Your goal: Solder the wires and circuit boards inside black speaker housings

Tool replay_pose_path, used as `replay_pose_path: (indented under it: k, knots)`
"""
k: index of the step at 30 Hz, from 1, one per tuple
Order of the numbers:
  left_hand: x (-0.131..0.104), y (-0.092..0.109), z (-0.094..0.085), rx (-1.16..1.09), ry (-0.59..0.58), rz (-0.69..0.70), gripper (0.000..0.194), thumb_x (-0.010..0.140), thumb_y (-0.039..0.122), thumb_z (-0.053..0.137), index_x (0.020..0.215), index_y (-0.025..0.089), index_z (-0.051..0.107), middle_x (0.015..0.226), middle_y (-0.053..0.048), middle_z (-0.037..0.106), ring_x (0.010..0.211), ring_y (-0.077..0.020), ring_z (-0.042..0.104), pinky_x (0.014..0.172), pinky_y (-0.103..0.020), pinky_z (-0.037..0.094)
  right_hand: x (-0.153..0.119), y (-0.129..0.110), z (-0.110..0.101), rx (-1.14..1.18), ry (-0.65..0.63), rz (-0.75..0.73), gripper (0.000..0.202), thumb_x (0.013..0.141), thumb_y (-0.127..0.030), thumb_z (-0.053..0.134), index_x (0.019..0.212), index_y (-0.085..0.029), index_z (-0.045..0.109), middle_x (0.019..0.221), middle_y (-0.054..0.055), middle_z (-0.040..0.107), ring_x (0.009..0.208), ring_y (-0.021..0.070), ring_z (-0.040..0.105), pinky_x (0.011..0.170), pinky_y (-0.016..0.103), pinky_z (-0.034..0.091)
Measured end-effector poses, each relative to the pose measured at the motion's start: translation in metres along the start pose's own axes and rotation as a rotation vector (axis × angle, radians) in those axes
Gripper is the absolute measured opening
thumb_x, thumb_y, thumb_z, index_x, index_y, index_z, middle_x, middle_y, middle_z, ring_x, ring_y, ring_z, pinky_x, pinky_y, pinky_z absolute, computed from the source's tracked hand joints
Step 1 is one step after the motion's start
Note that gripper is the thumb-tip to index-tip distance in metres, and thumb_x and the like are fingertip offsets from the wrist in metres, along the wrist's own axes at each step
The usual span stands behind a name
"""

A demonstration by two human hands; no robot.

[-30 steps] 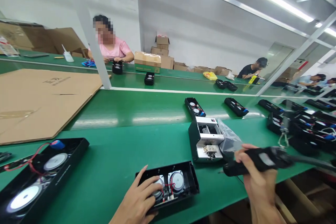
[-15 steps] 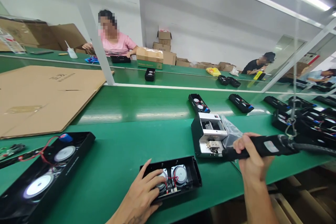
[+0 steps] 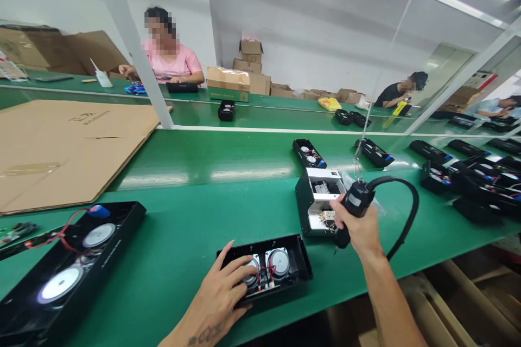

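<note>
My left hand [image 3: 228, 287] rests on the left end of a black speaker housing [image 3: 299, 265], its fingers spread over one of two round speakers; the right speaker [image 3: 278, 263] shows fully, with red wires beside it. My right hand [image 3: 358, 222] is wrapped round a black electric screwdriver [image 3: 356, 201], which hangs from a cord and points down, its tip to the right of the housing. Just behind it stands a silver and black screw feeder box [image 3: 312, 200], partly covered by the hand and tool.
A larger black housing [image 3: 118, 244] with two speakers lies at the left. Behind it is a flat cardboard sheet [image 3: 73, 146]. More housings [image 3: 480, 179] crowd the right side. A person in pink [image 3: 173, 65] sits across the bench.
My right hand has moved left and turned the screwdriver from nearly level to pointing down. The left hand stays on the housing. The view has shifted slightly.
</note>
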State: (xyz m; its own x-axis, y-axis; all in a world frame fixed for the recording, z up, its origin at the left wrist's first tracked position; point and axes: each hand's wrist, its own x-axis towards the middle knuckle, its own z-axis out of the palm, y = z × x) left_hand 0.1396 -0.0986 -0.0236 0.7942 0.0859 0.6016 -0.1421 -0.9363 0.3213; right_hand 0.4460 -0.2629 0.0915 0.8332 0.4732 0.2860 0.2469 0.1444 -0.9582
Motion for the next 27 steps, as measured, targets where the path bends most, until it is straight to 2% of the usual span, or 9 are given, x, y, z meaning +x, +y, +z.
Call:
replay_pose_path:
  k: [6, 12, 17, 19, 23, 27]
  knots:
    - [0.001, 0.001, -0.001, -0.01, -0.021, -0.023, 0.036, 0.081, 0.032, 0.095, 0.077, 0.021, 0.061, 0.117, 0.005, 0.083, 0.123, -0.0227, 0.076, 0.143, -0.046, 0.001, -0.046, -0.001, -0.008, 0.094, -0.015, 0.073, 0.029, 0.085, -0.04, 0.09, 0.089, -0.021, 0.07, 0.053, -0.007, 0.054, 0.042, 0.0104, 0.05, 0.043, 0.025, 0.039]
    - [0.002, 0.003, -0.005, -0.001, -0.052, -0.025, 0.037, 0.076, 0.031, 0.098, 0.078, 0.021, 0.062, 0.117, 0.005, 0.082, 0.123, -0.0233, 0.076, 0.143, -0.045, 0.002, -0.08, -0.04, -0.009, 0.218, -0.122, 0.087, 0.015, 0.093, -0.032, 0.082, 0.096, -0.023, 0.071, 0.056, -0.006, 0.054, 0.046, 0.0097, 0.053, 0.047, 0.024, 0.04]
    - [0.0, 0.004, -0.004, 0.022, -0.08, -0.045, 0.031, 0.081, 0.03, 0.094, 0.079, 0.022, 0.065, 0.117, 0.004, 0.082, 0.125, -0.0226, 0.075, 0.144, -0.048, 0.003, -0.102, -0.068, 0.007, 0.392, -0.181, -0.003, 0.005, 0.102, -0.029, 0.067, 0.103, -0.025, 0.07, 0.057, -0.006, 0.051, 0.049, 0.0101, 0.049, 0.052, 0.027, 0.039]
    - [-0.001, 0.004, -0.003, 0.024, -0.085, -0.04, 0.031, 0.081, 0.031, 0.094, 0.079, 0.021, 0.065, 0.116, 0.003, 0.082, 0.125, -0.0228, 0.074, 0.144, -0.048, 0.003, -0.106, -0.067, 0.017, 0.433, -0.201, -0.023, 0.005, 0.104, -0.027, 0.064, 0.104, -0.026, 0.069, 0.059, -0.006, 0.051, 0.051, 0.0103, 0.049, 0.054, 0.028, 0.04]
    - [0.0, 0.003, -0.003, 0.011, -0.079, -0.042, 0.032, 0.082, 0.031, 0.094, 0.079, 0.021, 0.064, 0.117, 0.003, 0.082, 0.125, -0.0232, 0.074, 0.144, -0.048, 0.004, -0.109, -0.051, 0.038, 0.494, -0.211, -0.04, 0.004, 0.103, -0.024, 0.064, 0.103, -0.026, 0.068, 0.06, -0.007, 0.05, 0.052, 0.0089, 0.047, 0.053, 0.027, 0.036]
    - [0.0, 0.005, -0.004, -0.001, -0.076, -0.049, 0.032, 0.084, 0.031, 0.093, 0.08, 0.021, 0.063, 0.117, 0.003, 0.082, 0.125, -0.023, 0.075, 0.144, -0.048, 0.004, -0.11, -0.039, 0.047, 0.495, -0.229, 0.003, 0.001, 0.103, -0.027, 0.066, 0.103, -0.026, 0.067, 0.062, -0.008, 0.05, 0.053, 0.0082, 0.048, 0.052, 0.025, 0.036]
